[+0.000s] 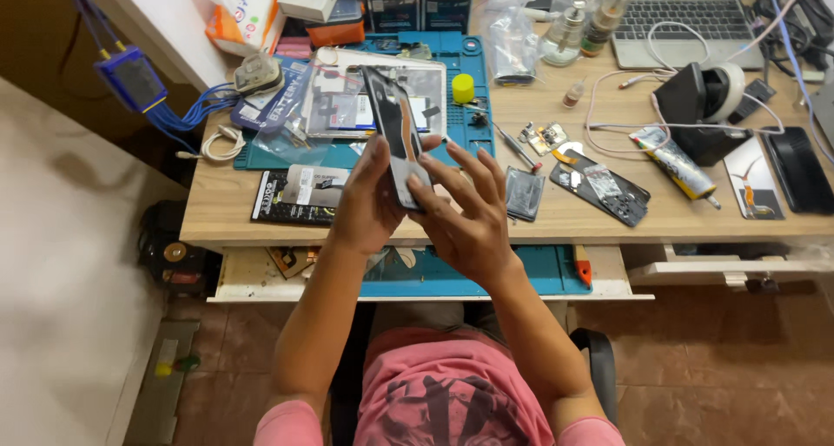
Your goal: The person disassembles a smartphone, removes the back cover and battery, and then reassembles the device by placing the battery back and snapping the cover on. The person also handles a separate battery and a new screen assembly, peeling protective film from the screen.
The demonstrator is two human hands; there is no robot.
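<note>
Both hands up over the front edge of the wooden desk [556, 224], holding one phone [395, 133] between them. Phone tilted, top end leaning away toward the blue work mat [469, 72], dark glossy face showing.

Left hand [369, 198] wrapped around the phone's lower left side, fingers curled behind, thumb up along the edge. Firm hold.

Right hand [465, 211] against the phone's lower right edge, fingers [473, 164] spread wide and fanned upward, fingertips resting on or just beside the glass. Cannot tell how much of the grip is carried here.

On the mat behind: yellow cap [463, 88], clear plastic bags [347, 99]. Right of the hands on the desk: dark phone back panel [599, 187], small grey pouch [525, 193], glue tube [676, 162], laptop [682, 20] at far edge. Second blue mat [547, 272] in the open drawer below, just under the wrists.
</note>
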